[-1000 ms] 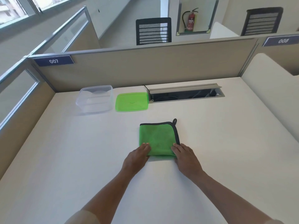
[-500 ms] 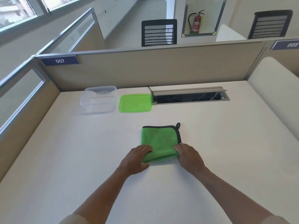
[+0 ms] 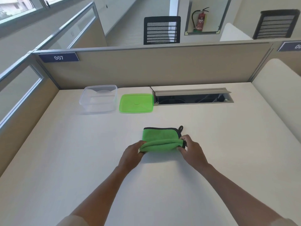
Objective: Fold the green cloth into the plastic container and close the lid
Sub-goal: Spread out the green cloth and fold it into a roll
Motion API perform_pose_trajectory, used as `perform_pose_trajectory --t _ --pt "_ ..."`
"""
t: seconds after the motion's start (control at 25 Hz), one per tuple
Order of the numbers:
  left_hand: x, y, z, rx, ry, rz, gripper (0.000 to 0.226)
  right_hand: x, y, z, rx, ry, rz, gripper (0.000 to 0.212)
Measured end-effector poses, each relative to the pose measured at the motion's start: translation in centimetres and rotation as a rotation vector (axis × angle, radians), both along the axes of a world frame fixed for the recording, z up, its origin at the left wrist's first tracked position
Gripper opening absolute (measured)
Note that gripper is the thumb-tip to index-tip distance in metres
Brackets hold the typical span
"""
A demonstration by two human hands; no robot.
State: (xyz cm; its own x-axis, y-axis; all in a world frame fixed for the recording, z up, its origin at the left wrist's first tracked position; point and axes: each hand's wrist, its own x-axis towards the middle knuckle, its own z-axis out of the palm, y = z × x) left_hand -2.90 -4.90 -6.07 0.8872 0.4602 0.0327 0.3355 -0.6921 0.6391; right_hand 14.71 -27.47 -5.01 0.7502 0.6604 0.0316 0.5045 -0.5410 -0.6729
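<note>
A green cloth point(image 3: 160, 138) with a dark border and a small hanging loop lies folded on the white desk in front of me. Its near edge is lifted and curled away from me over the rest. My left hand point(image 3: 132, 154) grips the lifted edge at its left corner, and my right hand point(image 3: 190, 150) pinches it at the right corner. The clear plastic container point(image 3: 98, 99) stands open at the back left of the desk. Its green lid point(image 3: 136, 103) lies flat just right of it.
An open cable tray point(image 3: 192, 97) is set into the desk point(image 3: 65, 160) right of the lid. Beige partitions point(image 3: 154, 66) wall the desk at the back and left, and a curved white panel point(image 3: 280, 88) bounds it on the right.
Both hands took hold of the cloth's near edge, which lay flat, and have lifted and rolled it away from me over the rest of the cloth.
</note>
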Motion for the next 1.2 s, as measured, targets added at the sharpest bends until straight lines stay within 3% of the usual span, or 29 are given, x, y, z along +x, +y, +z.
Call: perform_pose_trajectory --t 0.16,0.32,0.64,1.0,1.2 --pt "2.0 0.7 0.1 -0.119 -0.048 0.155 0.007 1.4 1.8 0.5 0.107 0.148 -0.173 0.028" --pt "4.3 1.4 0.2 -0.141 -0.025 0.263 0.032 2.8 3.6 0.7 0.101 0.213 -0.301 0.025" --pt "7.9 2.6 -0.4 -0.133 0.074 0.439 0.042 5.2 7.5 0.3 -0.044 0.148 -0.408 0.024" --pt "9.0 2.5 -1.9 -0.067 0.217 0.561 0.039 5.1 8.4 -2.4 -0.271 -0.022 -0.446 0.025" --pt "10.7 1.0 -1.4 -0.093 0.324 0.686 0.045 5.0 9.1 -2.6 -0.336 0.081 -0.536 0.041"
